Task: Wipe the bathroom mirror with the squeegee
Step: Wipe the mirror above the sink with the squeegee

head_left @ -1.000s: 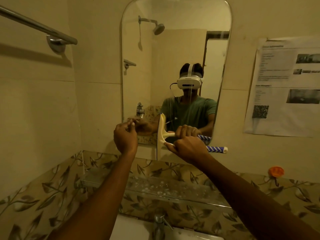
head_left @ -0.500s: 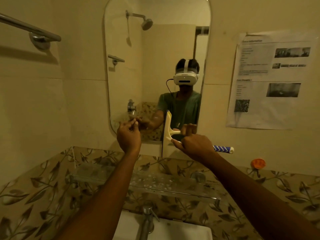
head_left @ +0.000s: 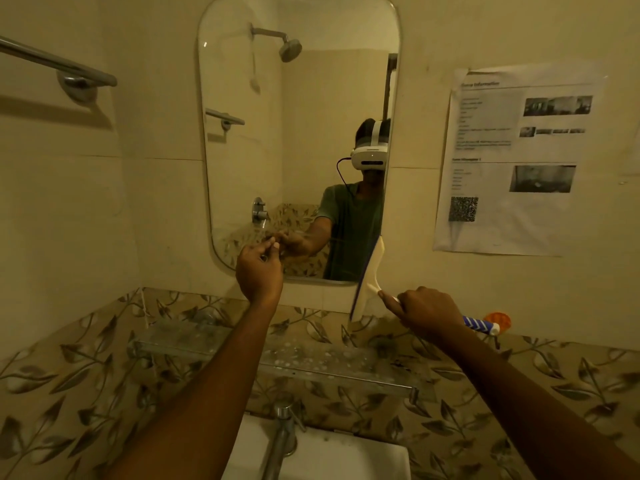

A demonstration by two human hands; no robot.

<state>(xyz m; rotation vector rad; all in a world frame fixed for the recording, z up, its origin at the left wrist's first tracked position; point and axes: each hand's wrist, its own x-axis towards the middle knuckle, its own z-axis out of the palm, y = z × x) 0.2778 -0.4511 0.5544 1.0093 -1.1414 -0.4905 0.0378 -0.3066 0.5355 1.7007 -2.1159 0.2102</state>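
Note:
The rounded wall mirror [head_left: 249, 150] hangs straight ahead above the sink. My right hand [head_left: 429, 313] grips the blue-and-white striped handle of the cream squeegee [head_left: 369, 282]. Its blade stands nearly upright at the mirror's lower right corner, lying across the mirror's edge and the wall below it. My left hand [head_left: 259, 271] is up at the mirror's lower left part, fingers curled with the tips together close to the glass. I see nothing clearly held in it. The mirror reflects a person wearing a headset.
A glass shelf [head_left: 207, 337] runs below the mirror over leaf-patterned tiles. A tap [head_left: 282, 434] and white sink [head_left: 346, 459] sit under it. A towel bar [head_left: 59, 64] is on the left wall, a printed sheet [head_left: 512, 161] on the right, an orange hook [head_left: 497, 320] behind the handle.
The squeegee has slid right and down from the mirror's lower middle to its lower right corner, and my right hand has dropped below the mirror. My left hand has stayed at the lower left.

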